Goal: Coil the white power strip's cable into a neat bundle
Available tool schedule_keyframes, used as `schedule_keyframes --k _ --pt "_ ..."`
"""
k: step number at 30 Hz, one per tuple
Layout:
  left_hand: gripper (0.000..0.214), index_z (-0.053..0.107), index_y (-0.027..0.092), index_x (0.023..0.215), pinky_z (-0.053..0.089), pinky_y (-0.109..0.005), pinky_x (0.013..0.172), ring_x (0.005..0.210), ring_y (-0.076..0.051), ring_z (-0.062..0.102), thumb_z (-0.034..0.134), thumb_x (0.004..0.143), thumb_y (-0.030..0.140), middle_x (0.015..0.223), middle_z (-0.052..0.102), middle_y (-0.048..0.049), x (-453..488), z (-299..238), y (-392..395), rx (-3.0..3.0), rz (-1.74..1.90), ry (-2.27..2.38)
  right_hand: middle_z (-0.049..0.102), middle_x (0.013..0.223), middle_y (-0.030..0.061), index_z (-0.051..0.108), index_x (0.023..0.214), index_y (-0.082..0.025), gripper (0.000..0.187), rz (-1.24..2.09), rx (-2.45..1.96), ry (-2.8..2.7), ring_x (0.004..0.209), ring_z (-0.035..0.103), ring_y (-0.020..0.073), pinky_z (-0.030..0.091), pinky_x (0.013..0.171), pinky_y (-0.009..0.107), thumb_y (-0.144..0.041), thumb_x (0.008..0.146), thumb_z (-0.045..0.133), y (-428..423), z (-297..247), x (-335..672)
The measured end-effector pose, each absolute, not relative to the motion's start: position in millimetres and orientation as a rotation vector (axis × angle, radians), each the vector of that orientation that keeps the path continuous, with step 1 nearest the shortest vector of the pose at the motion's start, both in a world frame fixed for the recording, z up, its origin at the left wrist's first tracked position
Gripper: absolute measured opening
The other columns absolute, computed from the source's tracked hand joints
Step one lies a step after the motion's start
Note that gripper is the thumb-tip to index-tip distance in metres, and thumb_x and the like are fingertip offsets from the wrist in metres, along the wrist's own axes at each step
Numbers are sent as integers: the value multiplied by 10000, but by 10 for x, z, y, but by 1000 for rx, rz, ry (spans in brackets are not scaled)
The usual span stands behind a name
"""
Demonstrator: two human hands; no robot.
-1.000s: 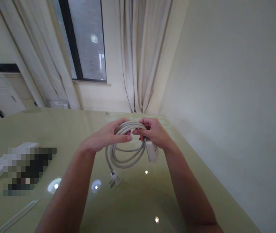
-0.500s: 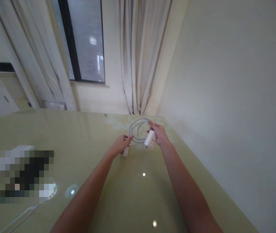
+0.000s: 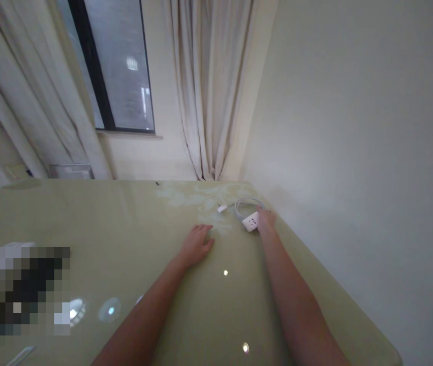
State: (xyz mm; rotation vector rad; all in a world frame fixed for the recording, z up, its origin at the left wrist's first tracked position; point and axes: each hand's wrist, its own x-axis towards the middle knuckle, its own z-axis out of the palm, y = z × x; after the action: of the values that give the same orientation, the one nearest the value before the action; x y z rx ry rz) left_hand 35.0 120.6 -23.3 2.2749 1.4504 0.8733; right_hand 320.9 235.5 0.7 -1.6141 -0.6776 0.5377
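A white extension cord lies at the far right corner of the glossy green table (image 3: 117, 223). Its grey cable (image 3: 244, 205) is coiled, and its plug (image 3: 221, 208) points left. My right hand (image 3: 266, 220) reaches far out and grips the white socket block (image 3: 250, 221), which rests on the table. My left hand (image 3: 196, 245) lies flat on the table with its fingers stretched out, holding nothing, a short way left of the cord.
A plain wall (image 3: 353, 152) runs along the table's right edge. Beyond the far edge hang curtains (image 3: 209, 91) beside a dark window (image 3: 117, 66). A pixelated patch (image 3: 22, 290) covers something at the table's left.
Both hands carried the coiled cord away from me to the far right corner and set it down. My left hand let go and now lies flat.
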Motion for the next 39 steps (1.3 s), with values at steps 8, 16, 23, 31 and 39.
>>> schedule_keyframes --k 8,16,23,31,39 --pt "392 629 135 1310 438 -454 1145 1265 -291 595 525 950 251 1302 682 -161 337 -216 1193 2323 868 1479 561 1415 268 630 1298 -54 547 210 -1757 -586 1332 534 351 394 1142 436 -294 808 651 2332 45 3265" --pt "304 647 152 1201 450 -457 1125 1216 -276 610 534 928 220 1236 697 -140 317 -235 1252 2317 1037 1502 660 1150 150 648 1146 -128 299 -118 -1242 -1050 1032 577 231 434 997 366 -313 953 513 1926 679 2860" --pt "204 645 186 1048 495 -376 974 1016 -239 644 504 920 258 1024 708 -106 279 -189 1224 2281 1149 1515 675 1102 110 691 1119 -178 214 -25 -1236 -2005 1087 583 255 421 1003 383 -310 977 601 882 7 2406" --pt "415 530 214 668 357 -296 656 623 -176 510 380 989 428 634 558 -28 323 -36 819 2238 880 1753 673 1147 112 696 1092 -161 249 1 -1339 -2325 1104 583 249 428 994 369 -377 988 632 833 -98 2319" --pt "519 642 197 659 273 -312 619 586 -185 502 350 1008 447 661 634 -80 359 -108 312 2475 483 1583 635 1301 174 627 1308 -137 387 -182 -1553 -2304 1225 548 294 399 1074 404 -361 997 570 1059 -89 2329"
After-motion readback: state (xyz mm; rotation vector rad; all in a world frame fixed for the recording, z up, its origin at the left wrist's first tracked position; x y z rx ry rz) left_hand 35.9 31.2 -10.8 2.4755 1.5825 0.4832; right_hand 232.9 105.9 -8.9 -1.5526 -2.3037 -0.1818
